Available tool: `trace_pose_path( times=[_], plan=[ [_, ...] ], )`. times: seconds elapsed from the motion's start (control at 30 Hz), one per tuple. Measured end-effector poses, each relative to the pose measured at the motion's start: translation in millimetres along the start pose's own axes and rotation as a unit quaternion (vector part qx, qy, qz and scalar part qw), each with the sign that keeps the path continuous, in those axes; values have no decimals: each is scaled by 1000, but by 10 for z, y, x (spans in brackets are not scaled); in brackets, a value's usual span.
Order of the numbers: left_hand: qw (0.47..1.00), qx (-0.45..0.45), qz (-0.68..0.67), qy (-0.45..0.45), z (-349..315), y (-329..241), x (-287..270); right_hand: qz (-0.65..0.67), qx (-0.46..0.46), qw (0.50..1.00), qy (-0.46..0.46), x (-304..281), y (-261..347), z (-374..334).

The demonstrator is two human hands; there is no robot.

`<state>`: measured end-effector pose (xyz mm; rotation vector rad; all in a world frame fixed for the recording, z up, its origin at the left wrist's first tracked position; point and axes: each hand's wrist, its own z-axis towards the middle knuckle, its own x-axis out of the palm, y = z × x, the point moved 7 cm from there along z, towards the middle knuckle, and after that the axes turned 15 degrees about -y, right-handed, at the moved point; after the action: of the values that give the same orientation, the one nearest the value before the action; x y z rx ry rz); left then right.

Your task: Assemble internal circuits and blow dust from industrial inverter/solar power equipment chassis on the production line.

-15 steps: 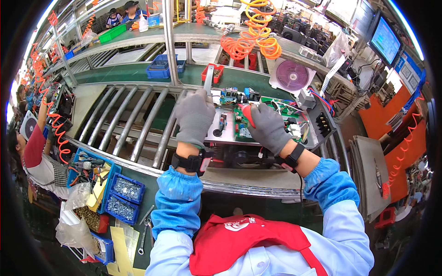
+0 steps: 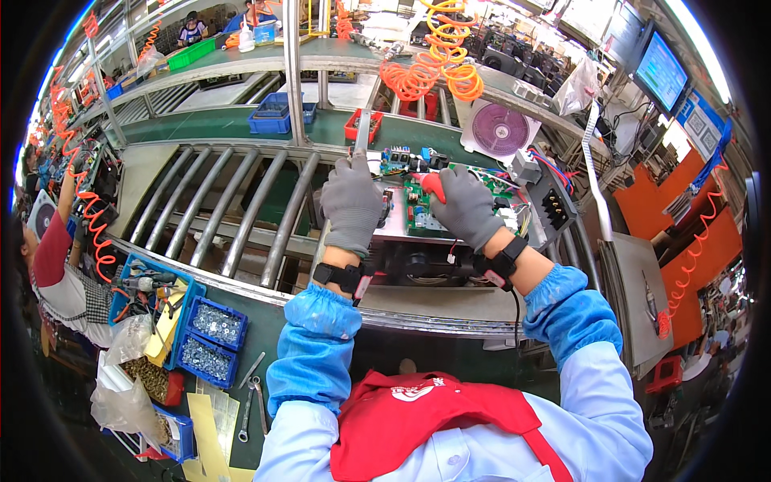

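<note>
Both my hands wear grey gloves over an open metal chassis (image 2: 418,238) on the roller line. My left hand (image 2: 352,206) is closed around a flat grey metal strip (image 2: 363,131) at the chassis's left side. Whether this strip belongs to the chassis I cannot tell. In my right hand (image 2: 467,206) is a red-handled tool (image 2: 434,187), its working end hidden among the parts. Beneath it lies a green circuit board (image 2: 419,210) with several components and wires. Farther back, another board (image 2: 397,161) carries dark blocky parts.
Metal rollers (image 2: 229,210) stretch leftward. Blue bins of hardware (image 2: 218,323), a tool box (image 2: 128,299) and wrenches (image 2: 245,414) lie at lower left. Orange coiled hoses (image 2: 462,80) hang overhead. Behind the chassis sits a purple reel (image 2: 499,128); a person's arm (image 2: 55,233) shows at far left.
The view has shifted slightly. My left hand has moved a little right along the chassis side. The red handle in my right hand now lies flatter.
</note>
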<state>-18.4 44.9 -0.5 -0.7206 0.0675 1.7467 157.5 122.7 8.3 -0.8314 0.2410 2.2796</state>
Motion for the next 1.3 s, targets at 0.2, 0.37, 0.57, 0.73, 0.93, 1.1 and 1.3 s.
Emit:
trace_pose_path(
  times=[0.2,0.37,0.57,0.73,0.93,1.1,1.3],
  plan=[
    [998,0,39,40,1,8,75,-6,5,1000,13,-13,22,11],
    [999,6,33,29,5,7,52,-3,31,1000,1,-45,-35,-45],
    [999,-18,14,37,-1,16,44,70,60,995,-47,-533,-168,-89],
    [999,-32,1,29,-36,66,121,164,130,974,-81,-1332,-396,-253],
    [997,-11,-53,-46,-28,51,57,129,73,986,-82,-1628,-223,-775],
    [969,123,-140,-160,-472,-516,-603,390,533,750,-42,-1265,-489,-1427],
    [670,-238,-594,376,-1587,-1222,-434,529,544,650,-45,-928,-87,-1677]
  ],
)
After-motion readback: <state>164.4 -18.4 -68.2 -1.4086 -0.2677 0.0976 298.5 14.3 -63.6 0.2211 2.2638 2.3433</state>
